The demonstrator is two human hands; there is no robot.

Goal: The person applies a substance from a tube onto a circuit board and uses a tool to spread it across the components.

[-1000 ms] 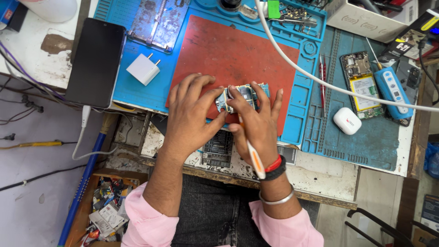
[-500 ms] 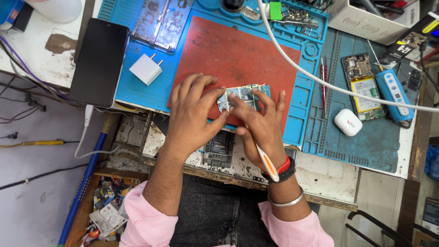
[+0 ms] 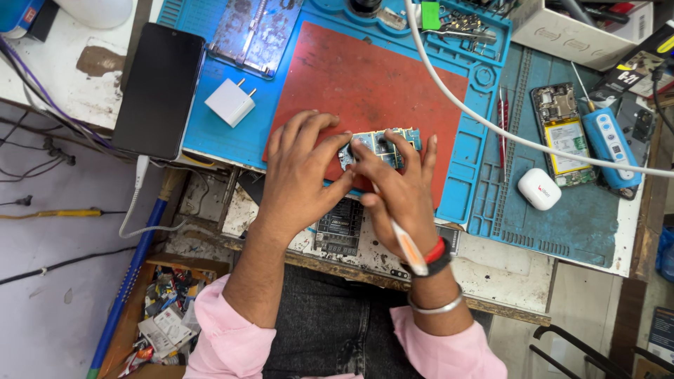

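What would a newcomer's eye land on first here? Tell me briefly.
First, the two hands meeting mid-bench: the left hand and right hand pinch a small circuit board over the red mat. The right hand also holds a white, orange-tipped tool. A white cable sweeps across the blue work mat.

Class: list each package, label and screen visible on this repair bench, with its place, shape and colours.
Smartphone: left of the blue mat, dark blank rectangular screen.
Black-and-yellow package: top right, flat, tilted.
White box: top right, open, rectangular.
Opened phone: right mat, yellow battery label.
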